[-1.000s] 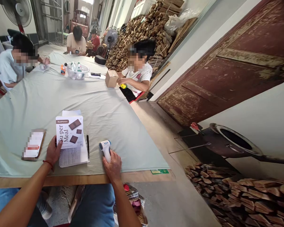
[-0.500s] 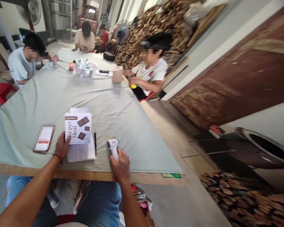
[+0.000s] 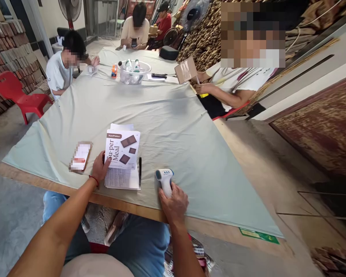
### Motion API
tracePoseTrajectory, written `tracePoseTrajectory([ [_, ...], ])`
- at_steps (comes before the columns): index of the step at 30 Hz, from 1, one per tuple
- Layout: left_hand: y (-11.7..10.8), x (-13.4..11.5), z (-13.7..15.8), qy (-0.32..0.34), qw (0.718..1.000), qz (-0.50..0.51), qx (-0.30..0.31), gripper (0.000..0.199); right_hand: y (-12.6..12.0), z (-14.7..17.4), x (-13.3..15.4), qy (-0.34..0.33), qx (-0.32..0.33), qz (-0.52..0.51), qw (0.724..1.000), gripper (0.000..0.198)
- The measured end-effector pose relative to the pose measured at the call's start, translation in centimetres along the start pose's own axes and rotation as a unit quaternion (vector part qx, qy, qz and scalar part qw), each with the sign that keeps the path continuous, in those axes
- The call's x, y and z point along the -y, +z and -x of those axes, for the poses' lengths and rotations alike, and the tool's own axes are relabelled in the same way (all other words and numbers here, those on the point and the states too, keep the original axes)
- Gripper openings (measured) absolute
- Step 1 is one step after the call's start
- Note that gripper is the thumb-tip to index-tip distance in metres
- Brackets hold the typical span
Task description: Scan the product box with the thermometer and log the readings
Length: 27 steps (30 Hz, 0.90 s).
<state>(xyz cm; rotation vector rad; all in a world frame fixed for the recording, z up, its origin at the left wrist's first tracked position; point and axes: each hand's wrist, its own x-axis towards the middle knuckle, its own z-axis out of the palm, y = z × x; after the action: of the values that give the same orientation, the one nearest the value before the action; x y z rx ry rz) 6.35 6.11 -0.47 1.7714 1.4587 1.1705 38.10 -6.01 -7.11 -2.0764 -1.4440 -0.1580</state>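
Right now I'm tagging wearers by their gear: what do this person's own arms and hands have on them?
Both forearms are bare, no sleeves or gloves. The left hand has a thin red string bracelet at its wrist; the right hand shows nothing worn.

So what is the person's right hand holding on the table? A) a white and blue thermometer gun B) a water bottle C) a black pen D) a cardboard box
A: the right hand grips the handle of the white and blue thermometer gun, which lies on the green cloth, while the black pen lies untouched beside the papers.
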Motion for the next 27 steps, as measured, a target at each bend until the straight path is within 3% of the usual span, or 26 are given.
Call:
tracePoseTrajectory([
  [15,0.17,0.43,0.06,-0.001,1.000,-0.013,-0.009,0.045,0.00,0.03,-0.05,-0.004,-0.013,0.000,1.000,0.069],
  [27,-0.34,-0.28,-0.39,-0.021,0.999,-0.021,-0.012,0.047,0.22,-0.19,0.23,-0.020,-0.009,-0.017,1.000,0.059],
])
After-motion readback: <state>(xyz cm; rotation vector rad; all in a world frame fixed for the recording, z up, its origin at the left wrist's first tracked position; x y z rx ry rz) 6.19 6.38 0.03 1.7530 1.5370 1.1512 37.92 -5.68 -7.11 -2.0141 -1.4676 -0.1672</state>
